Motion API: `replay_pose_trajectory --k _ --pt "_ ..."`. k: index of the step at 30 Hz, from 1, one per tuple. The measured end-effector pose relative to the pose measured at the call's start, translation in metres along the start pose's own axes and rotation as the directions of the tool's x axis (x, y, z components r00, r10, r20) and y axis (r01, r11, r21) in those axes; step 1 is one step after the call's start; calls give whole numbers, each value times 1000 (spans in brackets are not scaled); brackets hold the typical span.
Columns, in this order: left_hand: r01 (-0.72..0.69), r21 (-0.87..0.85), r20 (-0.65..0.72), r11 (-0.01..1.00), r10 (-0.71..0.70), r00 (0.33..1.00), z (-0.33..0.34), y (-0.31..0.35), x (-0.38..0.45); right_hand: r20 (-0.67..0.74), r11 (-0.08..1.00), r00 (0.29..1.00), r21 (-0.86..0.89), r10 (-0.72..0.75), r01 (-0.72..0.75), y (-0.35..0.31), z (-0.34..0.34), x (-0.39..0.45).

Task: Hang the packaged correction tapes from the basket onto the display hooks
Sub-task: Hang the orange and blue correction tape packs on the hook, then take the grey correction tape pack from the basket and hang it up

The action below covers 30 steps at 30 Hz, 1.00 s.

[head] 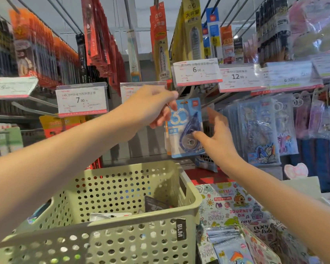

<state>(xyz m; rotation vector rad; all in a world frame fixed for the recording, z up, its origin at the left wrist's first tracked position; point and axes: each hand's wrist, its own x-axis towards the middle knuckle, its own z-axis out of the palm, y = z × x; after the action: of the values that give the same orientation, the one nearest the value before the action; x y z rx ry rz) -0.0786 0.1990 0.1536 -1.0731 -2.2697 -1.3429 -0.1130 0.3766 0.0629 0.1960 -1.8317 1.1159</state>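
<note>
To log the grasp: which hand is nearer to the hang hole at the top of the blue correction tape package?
Left. The left hand pinches the blue correction tape package at its top left edge, beside the hole. The right hand touches the lower front.

Both bare forearms reach forward and up. The left hand (153, 106) is raised, its fingers curled and pinching with the thumb near the top. The right hand (216, 136) sits lower, fingers spread and loosely extended, index finger pointing leftward.

left forearm (55, 161): bare, no sleeve | right forearm (274, 195): bare, no sleeve
</note>
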Motion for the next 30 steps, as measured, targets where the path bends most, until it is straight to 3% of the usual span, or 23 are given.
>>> replay_pose_trajectory --k 3,6,13,20,26,30 --pt "-3 99 87 995 -6 996 1 -14 -17 49 989 988 -24 -147 148 -16 2 -9" --pt "61 206 100 977 -83 992 2 -31 -30 222 971 945 40 -240 237 -32 9 -16" --pt "339 314 71 887 -378 923 3 -71 -45 680 924 713 -139 -172 356 -48 34 -21" --pt "654 228 207 721 -692 692 9 -115 -44 890 829 447 -318 93 459 -50 64 -23" --pt "787 305 381 536 -826 415 19 -144 -36 893 737 278 -450 354 505 -31 91 -18" --pt "802 292 420 521 -823 382 22 -153 -35 860 736 161 -499 484 456 -20 103 -19"
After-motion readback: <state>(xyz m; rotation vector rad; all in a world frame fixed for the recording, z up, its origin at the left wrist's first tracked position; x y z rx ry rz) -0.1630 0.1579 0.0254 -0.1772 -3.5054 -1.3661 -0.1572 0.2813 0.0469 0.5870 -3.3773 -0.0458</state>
